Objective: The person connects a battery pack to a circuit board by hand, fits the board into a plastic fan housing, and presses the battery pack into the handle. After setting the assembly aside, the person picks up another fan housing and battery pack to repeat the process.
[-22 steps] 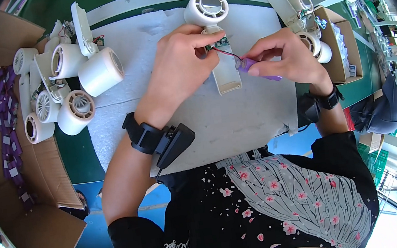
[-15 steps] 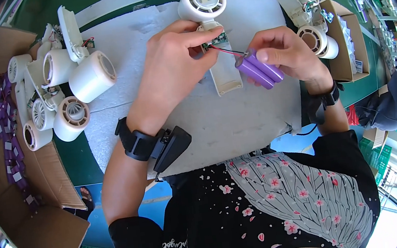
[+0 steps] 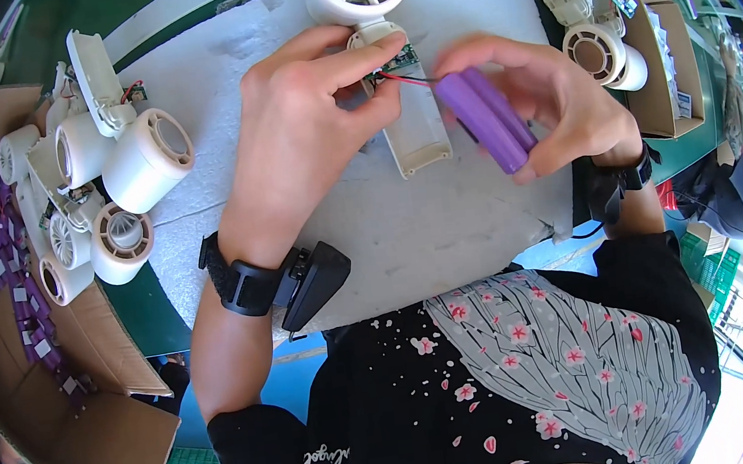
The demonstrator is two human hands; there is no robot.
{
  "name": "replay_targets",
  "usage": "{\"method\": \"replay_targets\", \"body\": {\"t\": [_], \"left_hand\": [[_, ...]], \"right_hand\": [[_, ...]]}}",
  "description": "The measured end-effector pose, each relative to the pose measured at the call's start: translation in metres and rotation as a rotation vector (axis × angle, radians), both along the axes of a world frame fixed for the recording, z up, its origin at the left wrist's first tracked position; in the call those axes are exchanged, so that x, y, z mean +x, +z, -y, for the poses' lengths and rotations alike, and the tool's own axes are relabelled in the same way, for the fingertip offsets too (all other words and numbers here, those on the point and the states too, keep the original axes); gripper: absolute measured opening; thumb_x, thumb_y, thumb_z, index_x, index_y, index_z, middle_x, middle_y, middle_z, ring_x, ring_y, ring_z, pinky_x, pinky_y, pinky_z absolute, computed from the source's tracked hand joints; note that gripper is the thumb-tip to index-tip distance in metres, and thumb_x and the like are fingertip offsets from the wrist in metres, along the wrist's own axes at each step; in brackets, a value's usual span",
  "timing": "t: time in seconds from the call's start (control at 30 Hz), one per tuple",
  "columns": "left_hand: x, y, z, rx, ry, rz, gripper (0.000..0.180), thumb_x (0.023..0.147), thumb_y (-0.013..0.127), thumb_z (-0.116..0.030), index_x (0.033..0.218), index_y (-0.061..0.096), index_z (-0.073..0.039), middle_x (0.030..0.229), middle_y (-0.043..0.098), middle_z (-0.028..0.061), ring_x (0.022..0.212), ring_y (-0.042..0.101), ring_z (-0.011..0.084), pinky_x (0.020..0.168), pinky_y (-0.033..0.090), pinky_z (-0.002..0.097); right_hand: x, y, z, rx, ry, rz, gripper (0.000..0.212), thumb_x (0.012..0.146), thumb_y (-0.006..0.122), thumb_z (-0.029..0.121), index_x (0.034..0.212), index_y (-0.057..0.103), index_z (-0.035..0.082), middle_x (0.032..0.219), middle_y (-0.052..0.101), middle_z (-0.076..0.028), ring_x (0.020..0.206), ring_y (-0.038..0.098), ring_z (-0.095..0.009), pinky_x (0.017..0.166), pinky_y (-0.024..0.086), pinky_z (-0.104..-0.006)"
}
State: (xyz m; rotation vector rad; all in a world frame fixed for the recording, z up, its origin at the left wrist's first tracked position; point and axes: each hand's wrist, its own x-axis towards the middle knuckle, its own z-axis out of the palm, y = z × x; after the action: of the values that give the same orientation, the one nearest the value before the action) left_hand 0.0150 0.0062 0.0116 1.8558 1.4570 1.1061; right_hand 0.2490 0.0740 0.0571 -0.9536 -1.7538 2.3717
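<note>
A cream handheld fan [image 3: 420,138] lies on the foam sheet, its round head away from me and its handle opened toward me. Inside the handle a green circuit board [image 3: 403,58] shows. My left hand [image 3: 308,91] grips the handle at the board, thumb and forefinger closed around it. A pair of purple cylindrical battery cells [image 3: 488,120] is held in my right hand [image 3: 559,98], slightly smeared by motion, with fingers at both ends of the pack. Red and black wires [image 3: 408,76] run from the board to the cells.
Several opened cream fans [image 3: 145,162] stand at the left, beside a cardboard box [image 3: 98,349] holding many purple battery packs [image 3: 21,284]. More fan parts [image 3: 595,51] and a smaller cardboard box [image 3: 663,113] are at the right. White foam [image 3: 373,241] covers the green table.
My right hand has turned and shifted its fingers around the battery pack, which now sits slightly lower. My left hand keeps its grip on the fan handle. The whole view has shifted a little.
</note>
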Motion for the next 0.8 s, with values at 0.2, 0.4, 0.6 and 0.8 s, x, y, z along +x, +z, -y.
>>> {"method": "replay_targets", "body": {"t": [0.2, 0.4, 0.6, 0.8], "left_hand": [[0.001, 0.002, -0.001, 0.05, 0.002, -0.007, 0.029, 0.073, 0.071, -0.006, 0.103, 0.073, -0.008, 0.09, 0.067, 0.0124, 0.067, 0.066, 0.0215, 0.064, 0.054, 0.0285], [-0.005, 0.006, -0.004, 0.011, -0.045, -0.086, 0.032, 0.076, 0.068, -0.005, 0.107, 0.072, -0.008, 0.097, 0.07, 0.0122, 0.069, 0.067, 0.0161, 0.067, 0.054, 0.0256], [-0.007, 0.008, -0.009, -0.005, -0.093, -0.062, 0.029, 0.079, 0.066, -0.005, 0.108, 0.071, -0.006, 0.098, 0.07, 0.0136, 0.073, 0.068, 0.0173, 0.069, 0.054, 0.0268], [-0.008, 0.008, -0.006, -0.017, -0.086, -0.087, 0.028, 0.081, 0.065, -0.004, 0.108, 0.071, -0.006, 0.101, 0.07, 0.0157, 0.076, 0.069, 0.018, 0.07, 0.054, 0.0274]], "right_hand": [[-0.002, -0.008, 0.01, 0.553, 0.048, -0.109, 0.093, 0.053, 0.082, 0.005, 0.137, 0.044, 0.002, 0.121, 0.055, -0.01, 0.11, 0.055, -0.024, 0.093, 0.045, -0.039], [-0.013, -0.011, 0.02, 0.799, 0.083, -0.013, 0.091, 0.052, 0.083, 0.007, 0.136, 0.047, 0.007, 0.125, 0.055, -0.01, 0.107, 0.055, -0.023, 0.091, 0.045, -0.0378], [-0.023, -0.02, 0.029, 1.046, 0.015, 0.027, 0.083, 0.054, 0.084, 0.005, 0.13, 0.051, 0.008, 0.124, 0.055, -0.011, 0.101, 0.058, -0.024, 0.085, 0.048, -0.0348], [-0.028, -0.023, 0.037, 1.241, 0.022, 0.013, 0.067, 0.056, 0.086, 0.003, 0.117, 0.059, 0.006, 0.123, 0.056, -0.012, 0.099, 0.059, -0.025, 0.082, 0.052, -0.0342]]}}
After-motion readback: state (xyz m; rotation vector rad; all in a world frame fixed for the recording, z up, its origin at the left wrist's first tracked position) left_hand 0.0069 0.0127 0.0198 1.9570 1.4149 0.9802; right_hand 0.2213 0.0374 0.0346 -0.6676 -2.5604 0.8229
